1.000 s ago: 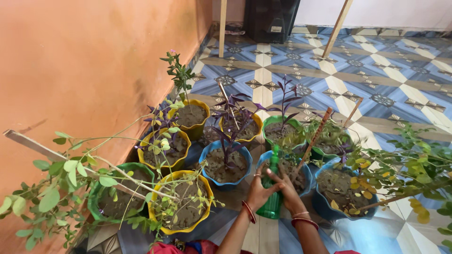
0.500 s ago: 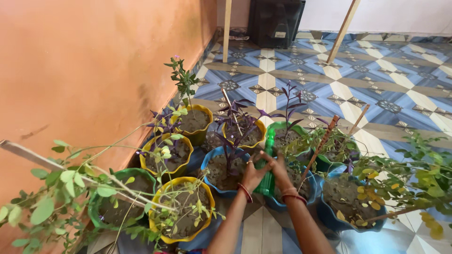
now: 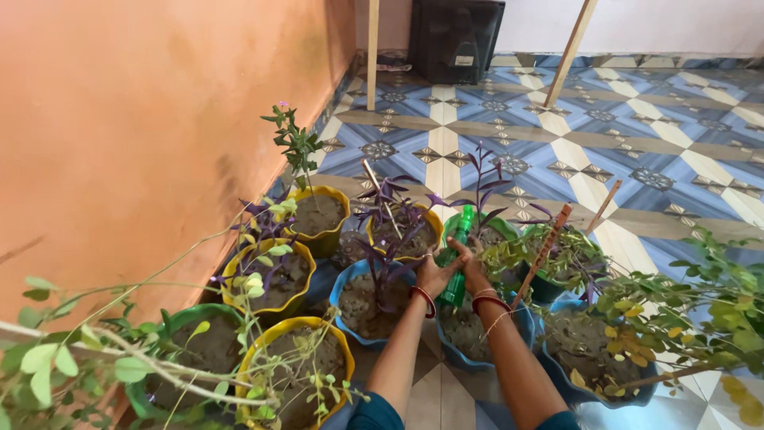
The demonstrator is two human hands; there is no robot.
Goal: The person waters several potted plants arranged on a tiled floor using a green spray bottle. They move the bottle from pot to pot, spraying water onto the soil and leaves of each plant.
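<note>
A green plastic bottle is held upright between both my hands, its top pointing away from me. My left hand grips its left side and my right hand its right side. Both wrists wear red bangles. The bottle hovers over a blue pot of soil with a purple-leaved plant and a second blue pot under my right forearm. A green pot with a purple stem stands just beyond the bottle.
Several yellow, green and blue pots with plants crowd the floor along the orange wall. Leafy branches reach in from the left and right. Wooden sticks stand in the pots. Patterned floor tiles lie beyond, with a dark box and wooden poles at the back.
Both hands have carried the green bottle forward, away from me, from the near blue pot to over the pots further back. The view has shifted forward with them.
</note>
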